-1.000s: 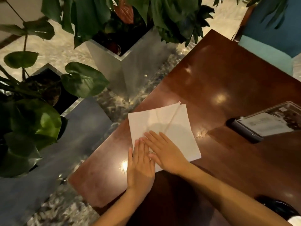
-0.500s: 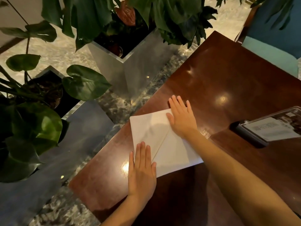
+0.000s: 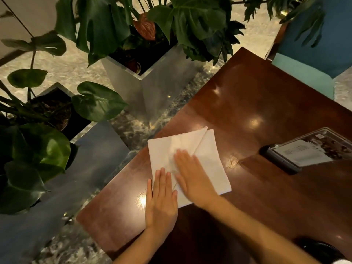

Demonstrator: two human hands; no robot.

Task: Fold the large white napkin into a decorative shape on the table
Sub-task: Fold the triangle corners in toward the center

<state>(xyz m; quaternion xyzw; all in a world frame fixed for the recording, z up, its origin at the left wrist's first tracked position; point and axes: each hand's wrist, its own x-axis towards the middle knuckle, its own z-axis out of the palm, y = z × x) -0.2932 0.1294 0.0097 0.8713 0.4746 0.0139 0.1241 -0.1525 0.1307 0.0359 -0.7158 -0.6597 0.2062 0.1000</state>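
Head view, our left hand point(image 3: 161, 202) flat, fingers together, on napkin's point(image 3: 207, 159) near corner, our right hand point(image 3: 192, 178) flat and blurred across its middle, neither gripping, napkin folded by table's point(image 3: 257, 103) left edge, card stand point(image 3: 304, 149) toward right edge.

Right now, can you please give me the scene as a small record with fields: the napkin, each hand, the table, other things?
napkin: white napkin, folded flat, one diagonal crease showing
left hand: left hand open, palm down, fingertips on the napkin's near corner
right hand: right hand open, flat on the napkin, blurred
table: dark wooden table, glossy
other things: menu stand at the right; plants beyond the table's edge
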